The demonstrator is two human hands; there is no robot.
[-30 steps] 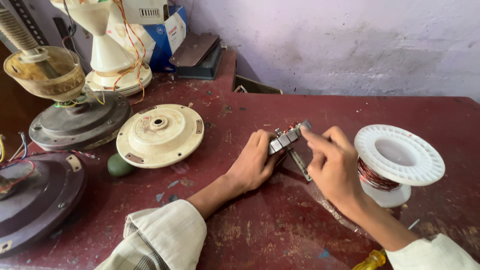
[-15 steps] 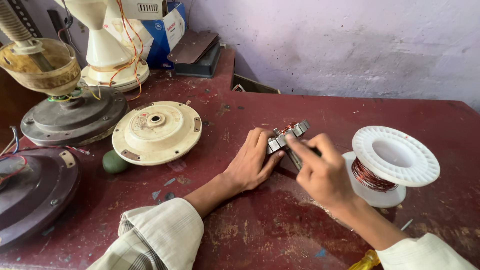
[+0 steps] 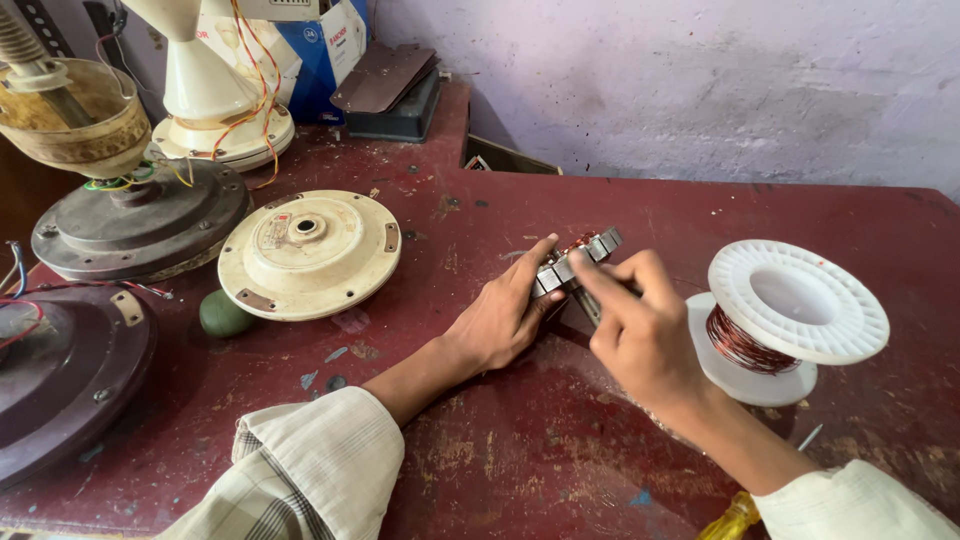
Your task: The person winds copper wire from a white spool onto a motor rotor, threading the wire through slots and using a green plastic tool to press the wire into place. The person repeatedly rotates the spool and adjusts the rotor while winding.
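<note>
Grey metal, stacked in thin plates with a glint of copper winding at its top, makes up the small motor stator core that both hands work on in the head view, low over the dark red table. The left hand lies with its palm down on the tabletop, fingers half curled, thumb and fingertips closed against the core's near-left side so that it is pinned in a light pinch. The right hand comes in from the other side, fingers bent and bunched, index finger stretched along the top of the core; whether it grips a slim tool beneath the fingers cannot be told. Just right of the right hand, nearly touching its knuckles, stands a white plastic spool of copper wire. Left of the left hand, well apart, rests a cream round fan motor cover, with a small green ball beside its edge. Near the right sleeve lies a yellow screwdriver handle.
</note>
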